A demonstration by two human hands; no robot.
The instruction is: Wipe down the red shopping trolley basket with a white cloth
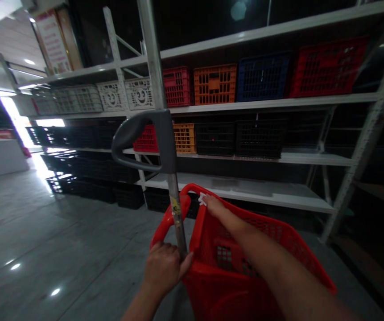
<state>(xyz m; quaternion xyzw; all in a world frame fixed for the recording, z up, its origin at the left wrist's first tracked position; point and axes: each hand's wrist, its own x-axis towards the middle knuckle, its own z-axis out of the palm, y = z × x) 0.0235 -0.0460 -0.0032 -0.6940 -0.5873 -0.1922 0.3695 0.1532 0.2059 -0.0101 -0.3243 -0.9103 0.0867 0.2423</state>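
Observation:
A red plastic shopping basket (272, 249) on wheels stands right in front of me. Its metal pull rod (175, 200) rises to a grey handle (134, 133). My left hand (163, 267) is closed round the lower end of the rod, beside the basket's folded red carry handle (167, 220). My right hand (212, 204) reaches over the basket and pinches a small white thing, perhaps a cloth or tag, at the far rim.
White metal shelving (272, 103) runs across the view, holding red, orange, blue, black and white crates (214, 84). A lower shelf (262, 189) is bare. Black crates (88, 178) are stacked at the left on the grey tiled floor (44, 240).

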